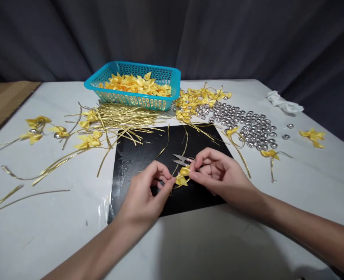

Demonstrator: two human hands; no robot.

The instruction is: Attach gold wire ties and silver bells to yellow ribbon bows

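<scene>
Yellow ribbon bow [182, 181], held over a black mat [132, 161], its long axis running crosswise, slanting slightly away rightward: the left hand [147, 188] pinches one end, the right hand [222, 171] the other. Scissors [185, 158] lie just beyond; the exact grip is hard to see.

Scanning now, near side to far, left across to right, and there's no text to read: not one legible label, brand, number or sign anywhere in view.
</scene>
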